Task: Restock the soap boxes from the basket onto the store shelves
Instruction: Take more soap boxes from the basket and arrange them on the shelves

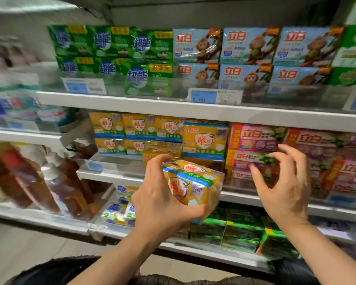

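Left hand [162, 199]: grasps a yellow soap pack [192, 184] from its left side, thumb under the near lower edge, fingers curled over the top far edge. Grip looks firm.

Soap pack: held in the air in front of the middle shelf [111, 173], tilted, printed face turned up and toward the camera. It seems to be two bars wrapped together. Its long axis runs roughly left to right, slanting down to the right.

Right hand [284, 182]: holds nothing. Fingers are spread and loosely curled, palm facing left toward the pack, a clear gap between them. It hangs in front of the pink packs [255, 145].

Key relation: the matching yellow stack [138, 132] sits on the middle shelf, up and to the left of the held pack, and farther back. A low spot in that row lies just behind and above the left fingers. The left hand is the nearer one to it and already carries the pack.

Judgement: the pack probably needs levelling so its face points outward like its neighbours, then pushing forward. The right hand could steady its free right end.

Far: green packs [111, 46] and blue monkey packs [249, 46] fill the top shelf. The basket is not in view.
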The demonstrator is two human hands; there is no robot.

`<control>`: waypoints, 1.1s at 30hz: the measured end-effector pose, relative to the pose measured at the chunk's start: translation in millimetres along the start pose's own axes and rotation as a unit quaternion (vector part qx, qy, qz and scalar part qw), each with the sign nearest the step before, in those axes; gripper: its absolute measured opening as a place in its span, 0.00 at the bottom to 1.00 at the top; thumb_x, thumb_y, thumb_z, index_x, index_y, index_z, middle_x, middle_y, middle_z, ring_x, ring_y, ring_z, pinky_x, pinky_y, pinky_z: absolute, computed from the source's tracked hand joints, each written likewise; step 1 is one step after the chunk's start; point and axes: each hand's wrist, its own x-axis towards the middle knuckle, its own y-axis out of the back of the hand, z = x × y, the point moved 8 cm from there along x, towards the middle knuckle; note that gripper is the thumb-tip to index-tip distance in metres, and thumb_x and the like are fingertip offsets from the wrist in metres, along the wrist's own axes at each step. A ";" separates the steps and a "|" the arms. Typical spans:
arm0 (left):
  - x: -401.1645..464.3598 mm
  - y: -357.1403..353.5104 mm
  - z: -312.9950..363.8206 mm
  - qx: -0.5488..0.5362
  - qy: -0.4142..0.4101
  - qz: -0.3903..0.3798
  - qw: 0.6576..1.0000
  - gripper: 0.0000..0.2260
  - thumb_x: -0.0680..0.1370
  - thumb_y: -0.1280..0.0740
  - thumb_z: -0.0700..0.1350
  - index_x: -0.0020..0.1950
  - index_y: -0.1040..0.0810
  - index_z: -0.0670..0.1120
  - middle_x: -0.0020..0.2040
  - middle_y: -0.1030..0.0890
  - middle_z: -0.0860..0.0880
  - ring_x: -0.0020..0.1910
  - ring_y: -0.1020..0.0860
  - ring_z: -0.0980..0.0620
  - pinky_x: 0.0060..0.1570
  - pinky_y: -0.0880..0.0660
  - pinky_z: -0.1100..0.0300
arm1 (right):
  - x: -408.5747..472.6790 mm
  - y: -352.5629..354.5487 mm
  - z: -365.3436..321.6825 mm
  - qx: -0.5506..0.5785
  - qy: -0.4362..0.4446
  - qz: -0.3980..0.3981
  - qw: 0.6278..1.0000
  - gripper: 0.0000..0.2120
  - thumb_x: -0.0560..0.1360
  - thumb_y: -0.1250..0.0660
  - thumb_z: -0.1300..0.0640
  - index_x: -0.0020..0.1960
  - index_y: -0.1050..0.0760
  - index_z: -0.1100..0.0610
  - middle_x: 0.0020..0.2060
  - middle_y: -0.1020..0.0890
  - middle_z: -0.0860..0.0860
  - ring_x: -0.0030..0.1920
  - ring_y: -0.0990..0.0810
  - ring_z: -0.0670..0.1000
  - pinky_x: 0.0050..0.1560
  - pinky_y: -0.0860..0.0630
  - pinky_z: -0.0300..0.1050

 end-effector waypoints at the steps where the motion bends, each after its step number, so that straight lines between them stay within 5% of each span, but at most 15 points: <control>1: -0.1 9.3 -9.2 0.003 0.013 0.008 1.000 0.46 0.48 0.32 0.69 0.64 0.40 0.61 0.56 0.26 0.64 0.47 0.25 0.66 0.43 0.33 0.62 | -2.5 -5.2 -8.0 0.010 0.018 -0.010 1.000 0.19 0.73 0.34 0.49 0.53 0.25 0.66 0.58 0.26 0.62 0.59 0.27 0.62 0.63 0.30 0.56; 10: 29.2 105.9 -80.3 0.046 0.102 0.177 0.978 0.44 0.50 0.30 0.67 0.63 0.35 0.55 0.54 0.26 0.60 0.48 0.25 0.58 0.48 0.32 0.56 | -25.6 -44.3 -62.6 0.058 0.142 -0.061 0.986 0.15 0.73 0.35 0.52 0.46 0.21 0.66 0.51 0.21 0.61 0.56 0.26 0.59 0.64 0.30 0.57; 17: 82.9 110.9 -102.6 0.008 0.156 0.233 0.960 0.40 0.57 0.22 0.62 0.64 0.34 0.53 0.56 0.26 0.57 0.51 0.25 0.54 0.49 0.35 0.57 | -42.6 -71.6 -77.1 0.067 0.185 -0.114 0.974 0.16 0.73 0.38 0.52 0.44 0.20 0.65 0.50 0.20 0.60 0.58 0.27 0.57 0.68 0.34 0.52; 21: 102.3 82.6 -88.9 -0.018 0.147 0.198 0.969 0.40 0.57 0.23 0.64 0.64 0.34 0.54 0.54 0.24 0.58 0.53 0.23 0.53 0.53 0.30 0.54 | -38.8 -73.7 -71.9 0.065 0.174 -0.119 0.975 0.16 0.73 0.38 0.51 0.43 0.20 0.64 0.51 0.21 0.60 0.58 0.27 0.56 0.66 0.33 0.53; 24: 115.7 50.2 -63.7 0.072 0.096 0.126 0.985 0.42 0.57 0.27 0.71 0.65 0.32 0.52 0.58 0.26 0.54 0.54 0.24 0.51 0.52 0.27 0.51 | -38.0 -75.7 -61.3 0.056 0.152 -0.136 0.977 0.14 0.73 0.35 0.52 0.43 0.20 0.63 0.51 0.21 0.58 0.58 0.26 0.57 0.63 0.28 0.56; 29: 127.4 21.3 -48.5 0.138 0.083 0.017 0.987 0.39 0.55 0.35 0.78 0.51 0.33 0.50 0.50 0.31 0.51 0.49 0.29 0.51 0.47 0.28 0.52 | -34.5 -78.0 -51.9 0.044 0.125 -0.157 0.979 0.08 0.64 0.24 0.60 0.41 0.21 0.61 0.51 0.21 0.56 0.56 0.24 0.55 0.57 0.26 0.50; 33: 133.7 18.0 -65.3 0.096 0.034 -0.111 0.989 0.41 0.54 0.21 0.65 0.57 0.34 0.49 0.53 0.33 0.50 0.53 0.30 0.50 0.55 0.26 0.51 | -31.3 -81.1 -48.3 0.039 0.120 -0.165 0.978 0.09 0.63 0.24 0.60 0.40 0.21 0.60 0.50 0.21 0.56 0.55 0.25 0.54 0.56 0.27 0.48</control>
